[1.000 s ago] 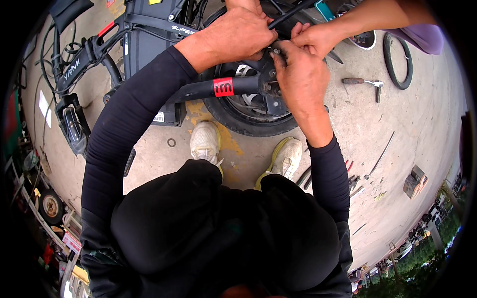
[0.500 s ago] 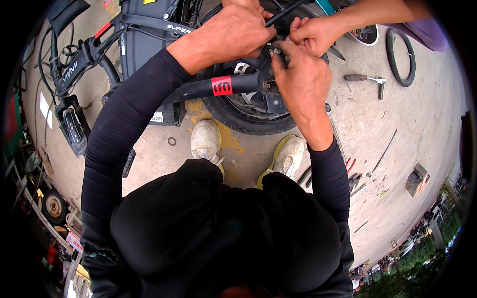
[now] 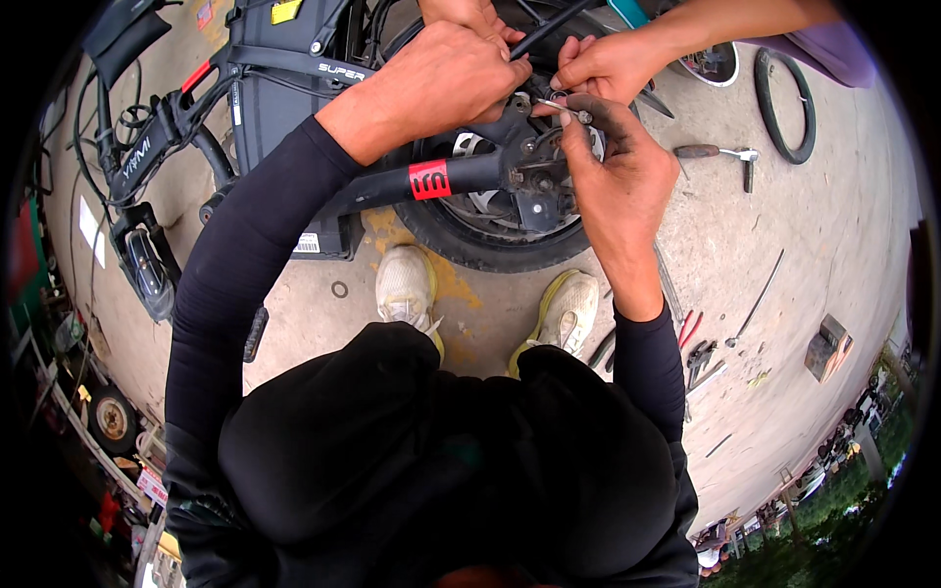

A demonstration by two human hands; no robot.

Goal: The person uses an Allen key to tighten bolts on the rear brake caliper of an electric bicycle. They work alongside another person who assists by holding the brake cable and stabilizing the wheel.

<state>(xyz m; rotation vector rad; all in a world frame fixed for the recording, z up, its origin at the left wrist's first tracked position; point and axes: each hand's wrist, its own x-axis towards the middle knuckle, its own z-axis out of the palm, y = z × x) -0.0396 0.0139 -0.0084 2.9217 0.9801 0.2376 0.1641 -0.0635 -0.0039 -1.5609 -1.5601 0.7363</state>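
The right hand [image 3: 627,167] has its thumb and forefinger pinched together on a slim metal piece [image 3: 557,105], gripped near one end, perhaps so that the other end is free. This piece is just above the right end of a dark frame tube [image 3: 387,189]. The left hand [image 3: 446,78], at the left and slightly farther, has its fingers curled beside the lower end of a dark rod [image 3: 549,35]; the knuckles hide the fingertips, so I cannot tell what they clamp, if anything. A co-worker's hand [image 3: 608,69] comes from the far right, and the second hand [image 3: 470,18] is beyond the left one. The tube crosses in front of a wheel [image 3: 461,255]. Nearer, two shoes [image 3: 405,279] stand apart, probably for balance. On the floor at right lie a ratchet wrench [image 3: 725,153] and, nearer, red-handled pliers [image 3: 694,327], seemingly placed for easy reach.
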